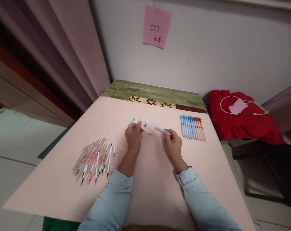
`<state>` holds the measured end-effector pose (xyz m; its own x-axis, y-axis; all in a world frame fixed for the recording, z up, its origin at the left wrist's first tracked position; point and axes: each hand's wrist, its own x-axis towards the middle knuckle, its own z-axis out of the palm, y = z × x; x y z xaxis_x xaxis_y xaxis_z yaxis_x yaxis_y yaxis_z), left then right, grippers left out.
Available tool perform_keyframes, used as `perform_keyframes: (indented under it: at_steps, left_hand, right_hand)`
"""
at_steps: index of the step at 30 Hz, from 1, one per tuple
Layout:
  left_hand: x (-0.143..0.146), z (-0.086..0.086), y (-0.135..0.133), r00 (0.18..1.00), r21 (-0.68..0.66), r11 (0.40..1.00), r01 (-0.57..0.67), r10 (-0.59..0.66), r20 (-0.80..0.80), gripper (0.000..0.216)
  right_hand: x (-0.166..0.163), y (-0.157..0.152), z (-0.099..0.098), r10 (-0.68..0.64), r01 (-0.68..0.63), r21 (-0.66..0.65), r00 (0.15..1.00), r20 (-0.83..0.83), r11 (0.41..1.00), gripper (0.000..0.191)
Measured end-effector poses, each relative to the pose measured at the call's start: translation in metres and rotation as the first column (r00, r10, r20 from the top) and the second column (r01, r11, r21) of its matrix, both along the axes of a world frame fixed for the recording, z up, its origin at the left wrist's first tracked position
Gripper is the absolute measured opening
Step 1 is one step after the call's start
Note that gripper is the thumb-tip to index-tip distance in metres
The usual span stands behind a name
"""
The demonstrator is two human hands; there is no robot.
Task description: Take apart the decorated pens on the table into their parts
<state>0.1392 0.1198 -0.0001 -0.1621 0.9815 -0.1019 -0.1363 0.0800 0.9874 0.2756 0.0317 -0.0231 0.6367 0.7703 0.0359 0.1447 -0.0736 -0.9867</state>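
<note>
My left hand [133, 137] is closed in a pinch on a white pen refill [146, 131], whose dark tip points right and toward me. A bright blue pen part [131, 121] shows just behind that hand; I cannot tell whether the fingers touch it. Beyond the fingertips lies a small blue piece [145, 124], possibly a pen topper. My right hand [173, 146] pinches a slim light blue pen barrel [162, 130], its free end toward the left hand. The refill and the barrel are apart.
Left on the pink-covered table [155, 192] is a loose pile of refills and clear pen parts [97, 157]. A neat row of several blue, purple and brown pens [192, 128] lies at the right. Beyond the table stands a wall with a pink note [157, 27]; red cloth [232, 118] is at right.
</note>
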Motion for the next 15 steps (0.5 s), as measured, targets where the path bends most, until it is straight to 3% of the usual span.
perform_keyframes:
  at_steps: [4,9,12,15]
  left_hand:
    - [0.0,-0.002,-0.003,0.97,0.031,0.986,0.166,-0.158,-0.183,0.029]
    - [-0.008,0.002,0.001,0.896,0.199,0.98,0.008,0.082,-0.437,0.021]
    - [-0.012,0.005,0.001,0.701,0.274,0.96,0.048,0.163,-0.694,0.026]
    - [-0.012,0.005,-0.002,0.477,0.204,0.973,0.107,0.13,-0.869,0.035]
  right_hand:
    - [0.002,0.002,-0.007,-0.01,0.01,0.011,1.0,-0.006,1.0,0.043]
    - [0.002,0.005,-0.01,-0.025,0.025,-0.001,1.0,-0.012,1.0,0.04]
    - [0.001,0.005,-0.009,-0.023,0.023,0.001,0.999,0.026,1.0,0.038]
    - [0.001,0.003,-0.007,-0.021,0.022,-0.001,0.997,0.073,1.0,0.037]
